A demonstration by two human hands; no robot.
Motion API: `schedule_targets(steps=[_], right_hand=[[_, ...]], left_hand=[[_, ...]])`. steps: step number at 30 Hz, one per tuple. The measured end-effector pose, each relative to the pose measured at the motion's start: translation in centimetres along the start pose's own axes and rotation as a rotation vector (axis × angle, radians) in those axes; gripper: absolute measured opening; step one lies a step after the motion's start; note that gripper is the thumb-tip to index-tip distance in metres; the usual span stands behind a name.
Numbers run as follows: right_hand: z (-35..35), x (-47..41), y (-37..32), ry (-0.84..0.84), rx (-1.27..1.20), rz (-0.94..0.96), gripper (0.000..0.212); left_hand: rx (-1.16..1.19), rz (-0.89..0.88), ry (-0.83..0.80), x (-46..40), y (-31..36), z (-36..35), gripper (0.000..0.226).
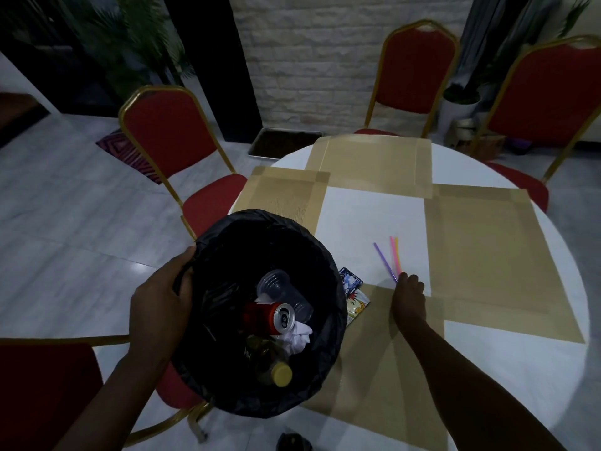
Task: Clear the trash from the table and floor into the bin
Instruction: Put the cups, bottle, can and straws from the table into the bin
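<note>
Now right hand [409, 296] pinches 3 straws [392, 258]; left hand [159, 307] grips bin [208, 252].

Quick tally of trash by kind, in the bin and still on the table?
In the bin:
clear plastic cups: 2
red soda can: 1
crumpled white tissue: 1
yellow-capped bottle: 1
On the table:
straws: 3 (purple, pink, yellow)
printed wrapper: 1
Total: 9
</note>
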State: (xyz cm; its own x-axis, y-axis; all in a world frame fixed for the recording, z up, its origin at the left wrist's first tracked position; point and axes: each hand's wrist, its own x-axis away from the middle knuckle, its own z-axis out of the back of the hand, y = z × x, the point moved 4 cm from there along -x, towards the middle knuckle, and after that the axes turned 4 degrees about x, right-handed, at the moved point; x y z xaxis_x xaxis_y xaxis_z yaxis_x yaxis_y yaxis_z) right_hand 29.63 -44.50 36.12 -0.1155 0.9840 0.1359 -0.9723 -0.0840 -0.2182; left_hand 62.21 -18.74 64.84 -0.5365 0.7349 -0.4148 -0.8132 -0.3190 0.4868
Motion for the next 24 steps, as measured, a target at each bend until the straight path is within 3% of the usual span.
schedule_targets(steps=[5, 16, 24], right_hand=[[0.1, 0.5, 0.2, -0.018, 0.064, -0.032, 0.020], [0.1, 1.2, 0.0, -0.049, 0.141, -0.083, 0.021], [1.1, 2.0, -0.1, 0.029, 0.019, -0.128, 0.019]], left_hand=[[0.011, 0.001, -0.009, 0.0, 0.0, -0.1, 0.040], [0.022, -0.006, -0.031, 0.1, 0.5, -0.2, 0.042], [0.024, -0.036, -0.022, 0.2, 1.1, -0.4, 0.041]])
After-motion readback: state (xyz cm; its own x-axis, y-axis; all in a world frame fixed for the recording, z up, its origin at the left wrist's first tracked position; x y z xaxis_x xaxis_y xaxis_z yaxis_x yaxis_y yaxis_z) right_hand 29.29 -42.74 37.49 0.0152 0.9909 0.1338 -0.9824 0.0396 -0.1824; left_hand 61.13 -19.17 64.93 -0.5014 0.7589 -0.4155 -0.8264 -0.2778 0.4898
